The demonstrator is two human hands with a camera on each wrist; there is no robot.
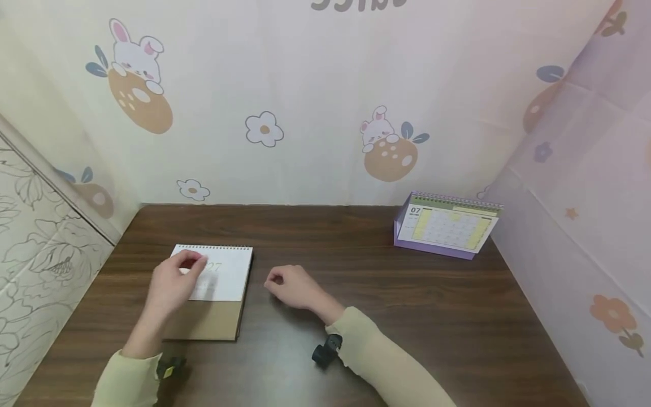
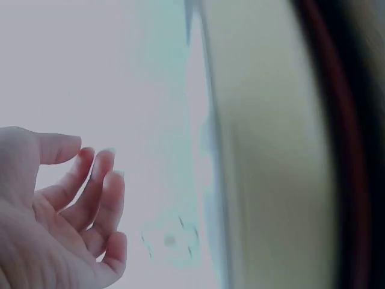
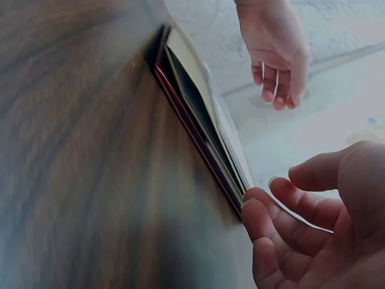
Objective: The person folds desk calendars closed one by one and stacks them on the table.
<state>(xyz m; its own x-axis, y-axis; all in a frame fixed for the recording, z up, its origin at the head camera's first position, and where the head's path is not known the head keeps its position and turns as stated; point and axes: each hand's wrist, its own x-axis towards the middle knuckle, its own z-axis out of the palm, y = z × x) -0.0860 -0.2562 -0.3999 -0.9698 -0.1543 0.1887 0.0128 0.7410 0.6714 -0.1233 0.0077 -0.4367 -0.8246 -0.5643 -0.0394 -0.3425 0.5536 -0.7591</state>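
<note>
A white spiral-bound desk calendar (image 1: 231, 280) with a tan base lies folded down on the left of the table. Over its page hovers my left hand (image 1: 170, 285), thumb and fingers loosely curved with a gap between them and nothing held. The left wrist view shows that hand's relaxed fingers (image 2: 105, 192) beside the blurred tan base (image 2: 271, 150). My right hand (image 1: 295, 287) is low over the table, right of the calendar, its fingers loosely curled and holding nothing. Thin layers of the calendar's side (image 3: 195, 99) stand slightly apart in the right wrist view.
A purple desk calendar (image 1: 447, 226) with a yellow-and-white month page stands upright at the back right of the brown wooden table (image 1: 325, 237). Patterned cloth (image 1: 315, 85) with rabbits and flowers hangs along the back and right. A white floral panel (image 1: 40, 271) borders the left side.
</note>
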